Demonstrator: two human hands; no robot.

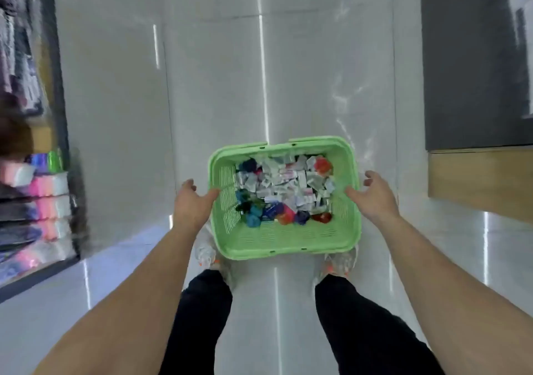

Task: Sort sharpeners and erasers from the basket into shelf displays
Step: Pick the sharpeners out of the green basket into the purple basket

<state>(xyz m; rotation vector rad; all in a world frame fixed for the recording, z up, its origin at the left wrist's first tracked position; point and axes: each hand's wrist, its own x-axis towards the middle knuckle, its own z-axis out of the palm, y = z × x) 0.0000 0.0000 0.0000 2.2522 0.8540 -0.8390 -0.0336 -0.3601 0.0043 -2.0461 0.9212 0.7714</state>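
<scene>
Left hand [191, 201], right hand [375, 198] at green basket [284, 247] rim, contents blurred, shelf [43, 190] smeared

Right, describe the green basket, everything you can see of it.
The green basket is pale plastic, rectangular with rounded corners, thick rim and slotted walls. It is level, open side up, before the person's shoes over a glossy tiled floor; resting or lifted, I cannot tell. It holds small white wrapped pieces with coloured pieces around them. The left hand and right hand reach its side rims.
</scene>
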